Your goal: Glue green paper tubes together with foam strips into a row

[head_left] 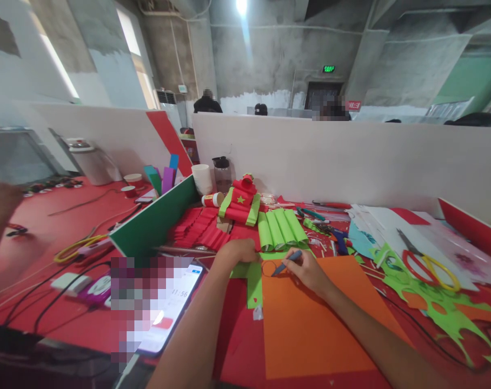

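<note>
A large orange sheet of paper (314, 324) lies on the red tabletop, with a circle outline (269, 262) drawn near its top left corner. My right hand (308, 273) is closed round a dark blue pen (288, 262), its tip at the circle's edge. At the sheet's upper left edge, my left hand (240, 253) rests with fingers curled down; whatever lies under its fingertips is hidden. Strips of green paper (254, 286) stick out below that hand. Just beyond my hands stand rolled green paper tubes (282, 229).
Folded red paper (199, 227) and a red-green paper model with a star (240, 200) lie behind. Scissors (426, 265) and green scraps (440, 319) are at right. A phone (172, 308), cables and a green board (156, 221) are at left. A white partition (351, 162) stands behind.
</note>
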Tool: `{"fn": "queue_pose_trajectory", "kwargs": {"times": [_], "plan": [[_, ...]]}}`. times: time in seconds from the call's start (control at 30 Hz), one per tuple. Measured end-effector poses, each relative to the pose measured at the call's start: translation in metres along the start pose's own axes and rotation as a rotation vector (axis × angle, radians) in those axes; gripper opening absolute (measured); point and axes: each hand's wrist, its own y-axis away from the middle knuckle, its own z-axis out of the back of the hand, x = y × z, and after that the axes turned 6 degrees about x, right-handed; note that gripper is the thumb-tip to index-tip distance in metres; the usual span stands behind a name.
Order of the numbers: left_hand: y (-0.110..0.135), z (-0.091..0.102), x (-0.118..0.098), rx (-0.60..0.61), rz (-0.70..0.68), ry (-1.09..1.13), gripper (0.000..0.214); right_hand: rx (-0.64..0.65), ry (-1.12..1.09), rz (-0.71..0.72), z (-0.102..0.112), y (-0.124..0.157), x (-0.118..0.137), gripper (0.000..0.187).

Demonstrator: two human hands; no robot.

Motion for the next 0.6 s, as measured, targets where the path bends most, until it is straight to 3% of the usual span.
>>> {"fn": "queue_pose_trajectory", "kwargs": {"times": [0.23,0.43,0.5,0.6], "plan": [[0.002,0.001,-0.001,-0.002,0.0,0.0,0.03,-0.077,0.001,-0.01,0.0,0.001,0.002,0.02],[0.007,0.005,0.0,0.004,-0.009,0.004,0.032,-0.255,-0.06,0.074,0.01,-0.004,0.002,0.021],[0.009,0.007,0.0,-0.026,-0.058,0.035,0.036,-0.306,-0.111,0.118,0.013,-0.006,0.003,0.022],[0.009,0.008,-0.002,-0.166,-0.244,0.181,0.031,-0.37,-0.161,0.174,0.018,-0.008,0.005,0.024]]}}
